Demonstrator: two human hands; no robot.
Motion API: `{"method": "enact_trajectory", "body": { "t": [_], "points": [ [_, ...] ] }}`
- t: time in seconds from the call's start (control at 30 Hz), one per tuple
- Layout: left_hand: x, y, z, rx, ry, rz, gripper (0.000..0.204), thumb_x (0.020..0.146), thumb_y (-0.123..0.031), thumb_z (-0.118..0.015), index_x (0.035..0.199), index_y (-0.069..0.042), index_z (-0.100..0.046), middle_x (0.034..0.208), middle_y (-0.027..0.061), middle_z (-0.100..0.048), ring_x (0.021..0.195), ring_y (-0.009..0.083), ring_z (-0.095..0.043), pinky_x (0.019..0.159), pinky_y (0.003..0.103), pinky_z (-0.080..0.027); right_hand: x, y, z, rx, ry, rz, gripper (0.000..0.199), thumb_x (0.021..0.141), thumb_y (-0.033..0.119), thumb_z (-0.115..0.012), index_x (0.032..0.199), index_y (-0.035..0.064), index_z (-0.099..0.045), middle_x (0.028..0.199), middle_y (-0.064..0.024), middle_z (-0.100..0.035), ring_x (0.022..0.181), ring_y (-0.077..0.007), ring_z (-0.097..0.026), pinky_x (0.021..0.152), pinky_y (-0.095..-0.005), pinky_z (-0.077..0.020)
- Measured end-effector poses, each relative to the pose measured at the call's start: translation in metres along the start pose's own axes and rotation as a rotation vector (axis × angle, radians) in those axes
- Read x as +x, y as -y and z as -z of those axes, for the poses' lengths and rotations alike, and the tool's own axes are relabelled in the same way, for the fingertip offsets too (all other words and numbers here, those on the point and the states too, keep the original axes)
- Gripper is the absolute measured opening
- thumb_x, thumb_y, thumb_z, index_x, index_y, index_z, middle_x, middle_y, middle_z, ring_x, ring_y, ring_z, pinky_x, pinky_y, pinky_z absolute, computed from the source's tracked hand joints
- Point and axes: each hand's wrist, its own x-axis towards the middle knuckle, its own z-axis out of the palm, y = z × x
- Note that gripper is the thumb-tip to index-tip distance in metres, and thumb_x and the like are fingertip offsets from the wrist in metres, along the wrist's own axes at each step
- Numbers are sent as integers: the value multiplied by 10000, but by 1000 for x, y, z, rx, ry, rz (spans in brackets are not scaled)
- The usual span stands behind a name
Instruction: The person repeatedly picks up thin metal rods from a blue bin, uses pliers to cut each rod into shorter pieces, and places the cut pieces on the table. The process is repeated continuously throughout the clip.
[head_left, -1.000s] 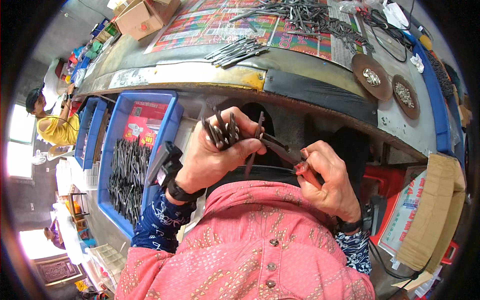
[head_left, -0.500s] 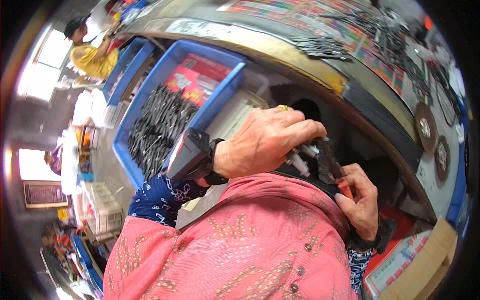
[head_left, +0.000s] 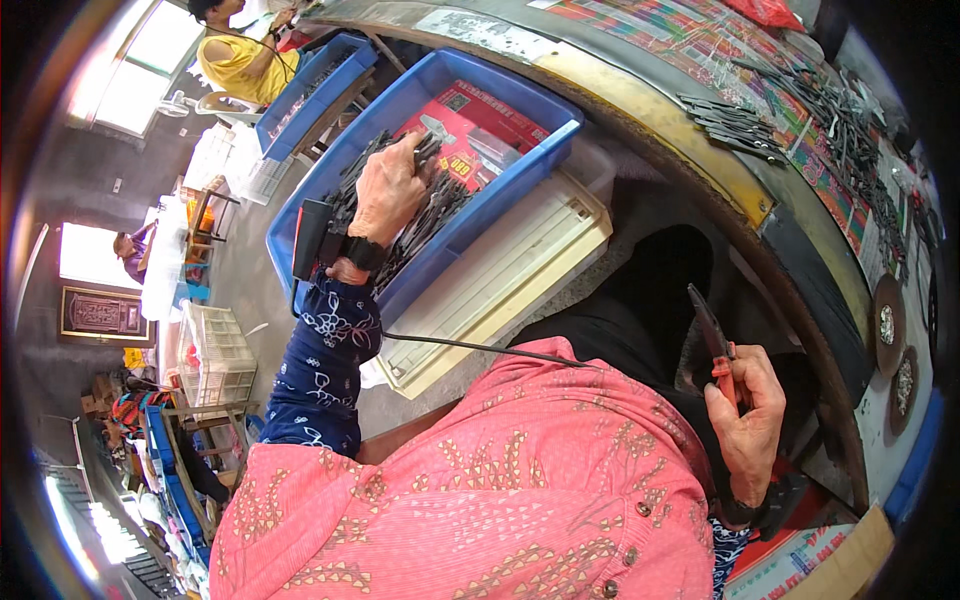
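My left hand (head_left: 388,192) reaches down into a large blue plastic bin (head_left: 480,228), over a pile of slim black pieces (head_left: 432,215). Its fingers are curled, and what they may hold is hidden behind the knuckles; black pieces show just beyond the fingertips. By my right thigh, my right hand (head_left: 748,415) is wrapped round a knife (head_left: 710,325) with an orange-red handle and a dark, pointed blade. The blade points up and away, touching nothing. A red printed sheet (head_left: 480,130) lines the bin's far part.
A cream plastic crate (head_left: 500,285) stands beside the bin. Along the right runs a workbench (head_left: 660,125) with a row of black pieces (head_left: 730,125), a tangled heap (head_left: 850,130) and two round discs (head_left: 888,315). A cable (head_left: 470,345) crosses near my lap. A person in yellow (head_left: 240,68) sits far left.
My left hand has moved from beside the knife, where it held small greyish parts, left into the bin. My right hand has shifted slightly right and down, still holding the knife. The view has turned leftward.
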Motion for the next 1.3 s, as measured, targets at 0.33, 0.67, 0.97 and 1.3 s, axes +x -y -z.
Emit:
{"method": "enact_trajectory", "body": {
  "t": [0.33, 0.67, 0.97, 1.3],
  "points": [
    [-24, -25, 6, 25, 219, 240, 415, 891, -417, -696, 1076, -56, -608, 877, 210, -703, 851, 399, -685, 696, 481, -524, 1, -1, 0, -65, 15, 15, 190, 730, -3, -689, 905, -2, -614, 960, -111, -595, 794, -208, -587, 655, -296, -441],
    [-28, -40, 15, -127, 244, 174, 357, 918, -354, -685, 995, -11, -620, 756, 165, -660, 664, 277, -642, 622, 382, -472, -1, -6, 1, -52, 27, -60, 185, 722, -11, -687, 884, -19, -597, 953, -155, -588, 838, -295, -609, 747, -357, -482],
    [-12, -47, 26, 30, 183, 13, 206, 954, -212, -615, 1017, -27, -681, 826, 155, -698, 714, 276, -681, 660, 353, -516, -3, -3, 7, -64, -16, -54, 178, 718, -15, -681, 870, -24, -589, 937, -152, -581, 812, -272, -594, 744, -347, -480],
    [31, -137, 19, -228, 197, -196, 162, 881, -134, -713, 1016, -46, -693, 828, 125, -699, 663, 199, -664, 591, 300, -504, -5, -4, 17, -39, -154, 27, 221, 685, -30, -717, 892, -4, -641, 936, -152, -628, 860, -300, -635, 761, -372, -505]
  ]
}}
